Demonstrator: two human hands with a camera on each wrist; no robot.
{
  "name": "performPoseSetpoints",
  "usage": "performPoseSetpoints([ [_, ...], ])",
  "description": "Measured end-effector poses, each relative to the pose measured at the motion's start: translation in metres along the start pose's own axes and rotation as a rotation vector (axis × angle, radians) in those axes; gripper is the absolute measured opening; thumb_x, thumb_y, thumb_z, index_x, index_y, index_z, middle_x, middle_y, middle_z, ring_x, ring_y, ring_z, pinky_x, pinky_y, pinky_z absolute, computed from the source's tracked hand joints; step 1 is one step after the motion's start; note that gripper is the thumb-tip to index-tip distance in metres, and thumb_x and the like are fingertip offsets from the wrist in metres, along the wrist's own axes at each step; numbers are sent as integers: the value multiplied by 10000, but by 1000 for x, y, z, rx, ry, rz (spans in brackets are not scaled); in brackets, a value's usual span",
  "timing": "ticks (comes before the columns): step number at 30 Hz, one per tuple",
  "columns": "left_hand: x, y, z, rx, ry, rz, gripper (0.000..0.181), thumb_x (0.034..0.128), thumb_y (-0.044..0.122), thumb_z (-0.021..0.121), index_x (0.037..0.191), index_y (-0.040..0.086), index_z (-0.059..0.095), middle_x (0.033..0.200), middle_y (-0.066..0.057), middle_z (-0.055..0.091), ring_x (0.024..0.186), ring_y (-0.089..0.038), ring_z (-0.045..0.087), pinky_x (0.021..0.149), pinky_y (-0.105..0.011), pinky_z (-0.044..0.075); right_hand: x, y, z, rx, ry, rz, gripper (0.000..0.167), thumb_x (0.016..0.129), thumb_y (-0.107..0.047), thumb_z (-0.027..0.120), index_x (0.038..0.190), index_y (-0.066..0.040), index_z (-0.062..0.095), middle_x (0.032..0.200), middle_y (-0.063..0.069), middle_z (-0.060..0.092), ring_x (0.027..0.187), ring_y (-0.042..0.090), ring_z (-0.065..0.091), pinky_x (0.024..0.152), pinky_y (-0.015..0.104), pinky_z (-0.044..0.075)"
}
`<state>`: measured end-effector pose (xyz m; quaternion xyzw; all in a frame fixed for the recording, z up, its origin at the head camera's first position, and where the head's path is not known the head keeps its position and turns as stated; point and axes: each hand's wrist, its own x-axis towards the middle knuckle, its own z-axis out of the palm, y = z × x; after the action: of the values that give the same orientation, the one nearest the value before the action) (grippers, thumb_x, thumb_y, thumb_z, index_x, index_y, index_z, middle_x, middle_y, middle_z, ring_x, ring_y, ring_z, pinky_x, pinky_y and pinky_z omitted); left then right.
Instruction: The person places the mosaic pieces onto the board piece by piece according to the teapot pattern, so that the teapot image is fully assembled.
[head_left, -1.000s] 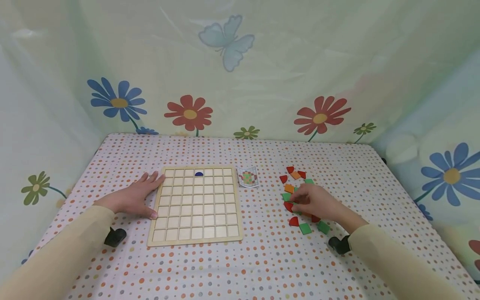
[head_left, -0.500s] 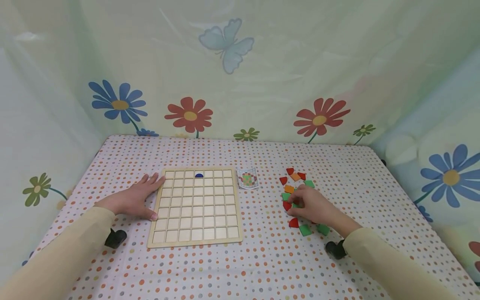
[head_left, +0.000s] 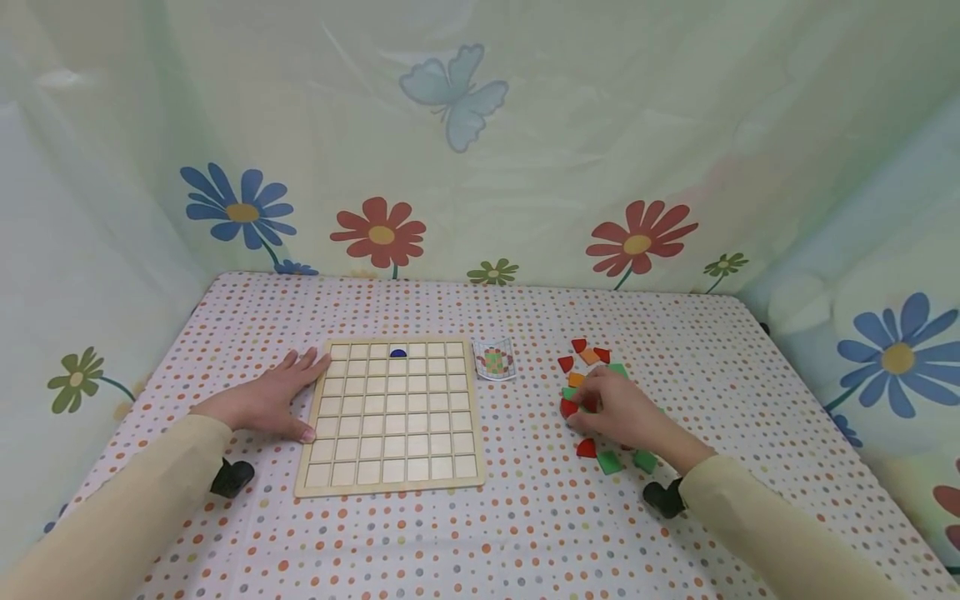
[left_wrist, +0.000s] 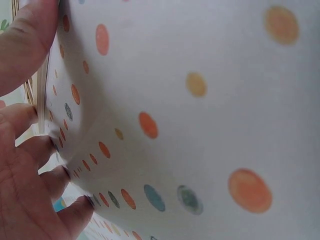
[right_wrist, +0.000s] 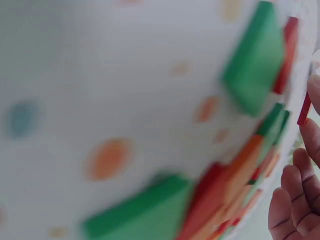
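Note:
My left hand (head_left: 262, 402) lies with spread fingers at the left edge of a wooden grid board (head_left: 478, 450); thumb and fingertips touch its frame. In the left wrist view, fingers (left_wrist: 30, 150) meet the board's side. A dark blue half-round piece (head_left: 398, 353) sits in a cell of the board's far row. Over the loose pieces at right, my right hand (head_left: 626, 412) pinches a red piece (head_left: 568, 407) between thumb and index finger; the right wrist view shows that red piece (right_wrist: 304, 110) edge-on. The palm hides part of the pile.
Around the right hand lie red quarter-round pieces (head_left: 587, 448), green squares (head_left: 609, 462) and orange squares (head_left: 576, 380). A small pattern card (head_left: 495, 360) with curled edges lies right of the board. Dotted cloth (head_left: 375, 550) covers the table; a printed curtain stands behind.
My right hand has shifted slightly left, with the red piece at its fingertips moving along. The left hand stays at the board. The head view has tilted up a little.

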<state>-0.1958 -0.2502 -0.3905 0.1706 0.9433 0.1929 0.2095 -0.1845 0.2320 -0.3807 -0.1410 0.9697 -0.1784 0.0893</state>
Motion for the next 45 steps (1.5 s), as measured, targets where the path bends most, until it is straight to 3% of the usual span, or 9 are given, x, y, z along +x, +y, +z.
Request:
performPoseSetpoints([
  [6, 0, -2, 0, -2, -3, -2, 1168, 744, 334, 899, 1613, -18, 202, 1665, -339, 74, 1517, -594, 23, 1174, -761, 175, 15, -22, -3, 27, 32, -44, 163, 866, -203, 827, 966, -89, 769, 1075, 100, 676, 984, 267, 599, 786, 377, 535],
  [16, 1, -2, 1, -2, -8, -2, 1167, 752, 340, 896, 1616, -12, 195, 1670, -332, 68, 1522, -586, 19, 1177, -758, 173, 52, -80, 15, 102, 28, -85, 189, 878, -204, 818, 1008, -73, 779, 1078, 91, 666, 997, 249, 611, 836, 383, 558],
  [22, 2, 1, 1, 10, -4, -28, 1175, 742, 340, 901, 1618, -5, 197, 1674, -321, 73, 1528, -577, 19, 1187, -748, 171, 74, -112, 26, 194, 32, -53, 229, 895, -212, 804, 1068, -65, 774, 1129, 91, 694, 1064, 258, 624, 918, 405, 558],
  [27, 3, 2, 0, 18, -10, -45, 1187, 735, 351, 905, 1622, 8, 194, 1679, -311, 72, 1534, -568, 17, 1191, -745, 168, 90, -129, 35, 272, 42, -30, 238, 897, -212, 799, 1087, -71, 766, 1264, 111, 681, 1253, 287, 604, 994, 420, 538],
  [38, 5, -1, 1, 18, -6, -35, 1192, 733, 367, 906, 1621, 7, 197, 1678, -313, 77, 1533, -570, 23, 1192, -747, 157, 120, -161, 48, 364, -3, -38, 227, 890, -198, 806, 1072, -68, 765, 1323, 101, 681, 1281, 268, 590, 931, 392, 532],
  [45, 4, 2, 1, 18, -6, -36, 1178, 742, 365, 902, 1617, -2, 204, 1674, -319, 83, 1531, -573, 28, 1195, -740, 169, 134, -183, 62, 327, -54, -94, 233, 899, -178, 794, 1081, -36, 770, 1328, 127, 640, 1328, 291, 555, 1035, 417, 528],
])
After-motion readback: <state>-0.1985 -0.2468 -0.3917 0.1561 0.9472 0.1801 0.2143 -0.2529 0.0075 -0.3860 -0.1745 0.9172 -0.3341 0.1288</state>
